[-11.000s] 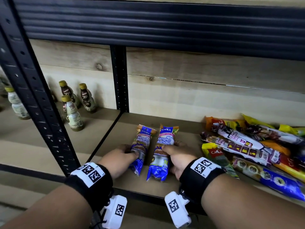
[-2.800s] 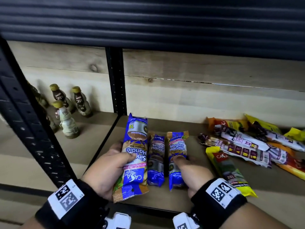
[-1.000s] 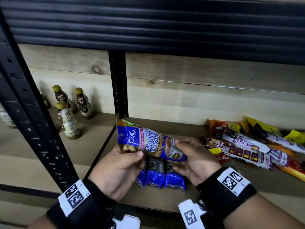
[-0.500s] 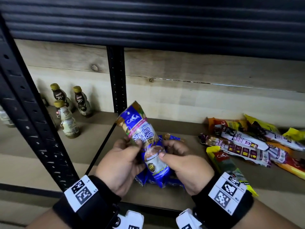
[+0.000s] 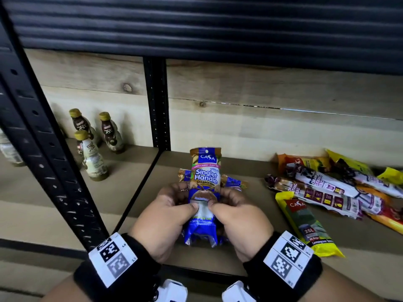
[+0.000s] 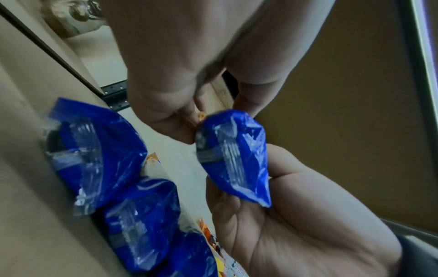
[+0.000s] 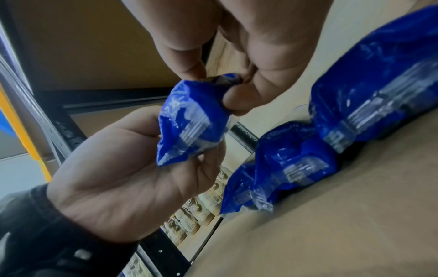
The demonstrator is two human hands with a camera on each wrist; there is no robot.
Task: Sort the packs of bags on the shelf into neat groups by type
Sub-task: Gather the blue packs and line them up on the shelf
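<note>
A blue "Singlet Handle" garbage bag pack [image 5: 205, 177] stands upright, label toward me, above the shelf board [image 5: 250, 243]. My left hand [image 5: 168, 214] and right hand [image 5: 236, 215] pinch its lower half from either side, thumbs on the front. In the left wrist view the left fingers [image 6: 175, 120] grip the pack's blue end [image 6: 234, 159] against the right palm [image 6: 296, 224]. Two more blue packs [image 7: 291, 165] [image 7: 379, 101] lie side by side on the board under the held one, mostly hidden in the head view.
A loose pile of drawstring bag packs [image 5: 322, 186], orange and yellow packs lies at the right, with a yellow-green 25L pack [image 5: 305, 225] nearest my right hand. Bottles [image 5: 93, 155] stand in the left bay beyond the black upright [image 5: 157, 103]. A dark shelf hangs overhead.
The held pack has turned from lying crosswise, through a tilt, to upright with its label facing me. Both hands have closed in on its lower half.
</note>
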